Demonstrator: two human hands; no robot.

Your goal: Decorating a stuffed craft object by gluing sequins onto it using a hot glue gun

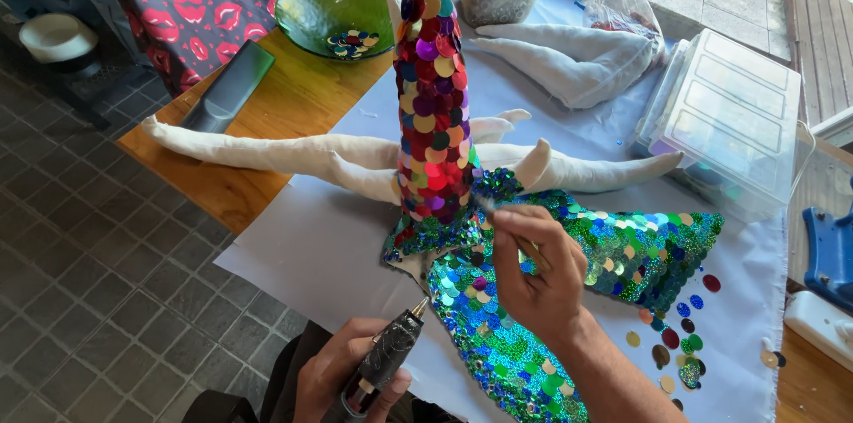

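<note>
While my left hand (351, 370) grips a glue gun (387, 359) at the near edge, my right hand (533, 276) pinches a thin tool (487, 207) against the sequinned fabric star (498, 236) lying mid-counter (293, 103).

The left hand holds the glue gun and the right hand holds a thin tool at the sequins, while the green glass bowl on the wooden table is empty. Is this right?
Not quite. The head view shows the green glass bowl holds some loose sequins. The rest stands: the left hand holds the glue gun, and the right hand holds a thin tool at the sequins on the wooden table.
</note>
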